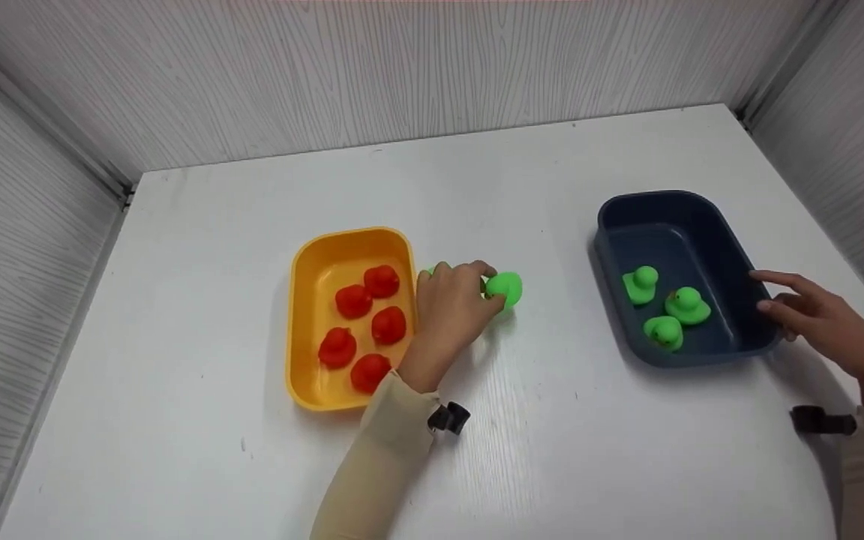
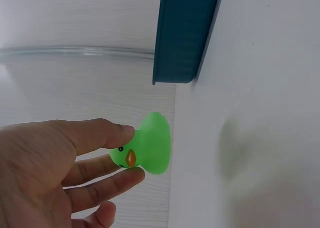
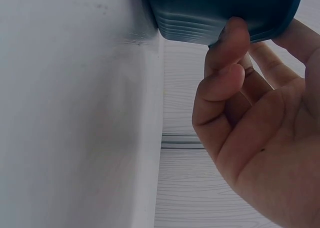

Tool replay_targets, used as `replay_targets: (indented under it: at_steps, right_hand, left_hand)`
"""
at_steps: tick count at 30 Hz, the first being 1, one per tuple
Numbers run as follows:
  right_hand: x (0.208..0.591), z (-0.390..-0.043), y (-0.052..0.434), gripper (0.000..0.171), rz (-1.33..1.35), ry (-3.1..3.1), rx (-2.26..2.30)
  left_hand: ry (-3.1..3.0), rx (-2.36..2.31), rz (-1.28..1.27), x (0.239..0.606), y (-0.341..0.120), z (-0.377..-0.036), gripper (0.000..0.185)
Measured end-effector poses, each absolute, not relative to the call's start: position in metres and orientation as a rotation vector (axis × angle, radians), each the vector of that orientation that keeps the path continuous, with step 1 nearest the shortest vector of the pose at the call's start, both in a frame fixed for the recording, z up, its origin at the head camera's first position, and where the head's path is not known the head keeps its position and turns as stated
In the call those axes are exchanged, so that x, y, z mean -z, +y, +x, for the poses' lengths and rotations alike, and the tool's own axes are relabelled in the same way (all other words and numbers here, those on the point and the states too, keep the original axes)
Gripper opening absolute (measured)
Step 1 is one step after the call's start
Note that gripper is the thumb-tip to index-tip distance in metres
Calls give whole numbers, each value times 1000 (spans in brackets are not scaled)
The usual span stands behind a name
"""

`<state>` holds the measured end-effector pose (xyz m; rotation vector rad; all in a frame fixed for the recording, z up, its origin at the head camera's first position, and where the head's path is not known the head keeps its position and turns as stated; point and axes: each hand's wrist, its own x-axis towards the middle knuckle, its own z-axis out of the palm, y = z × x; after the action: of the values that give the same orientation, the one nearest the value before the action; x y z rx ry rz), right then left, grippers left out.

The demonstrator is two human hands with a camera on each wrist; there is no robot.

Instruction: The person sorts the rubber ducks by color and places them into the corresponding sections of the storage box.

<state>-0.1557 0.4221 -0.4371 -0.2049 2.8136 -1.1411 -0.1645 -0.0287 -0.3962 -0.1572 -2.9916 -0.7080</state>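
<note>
While three ducks lay in the blue bin [image 1: 732,247], the left hand [image 1: 451,304] pinched a fourth green duck [image 1: 505,289] at the orange bin's [image 1: 304,262] three o'clock; the right hand [image 1: 826,322] rested relaxed against the blue bin.

A small bright green rubber duck [image 1: 505,289] with an orange beak and a black dot eye is pinched at its head between thumb and fingers of the left hand [image 1: 448,304], just over the white tabletop [image 1: 522,420] beside the yellow bin. The dark blue bin [image 1: 732,247], a rounded rectangular tub standing upright well to the right, holds three more green ducks [image 1: 664,307]; the right hand [image 1: 822,322] has fingertips on its right rim.
</note>
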Motion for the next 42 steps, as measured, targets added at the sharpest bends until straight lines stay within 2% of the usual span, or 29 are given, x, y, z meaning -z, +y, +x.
replay_targets:
  at_steps: [12,27,42]
  right_hand:
    - [439,-159,421,46,-215,2763,1225]
    - [439,-159,421,46,-199,2785,1153]
    - [439,-156,421,45,-224,2781,1222]
  left_hand:
    - [-2848,883,-223,391,-12,-172,28]
    - [-2754,1194,-223,391,20,-197,32]
    - [-2694,1270,-409,392,62,-219,32]
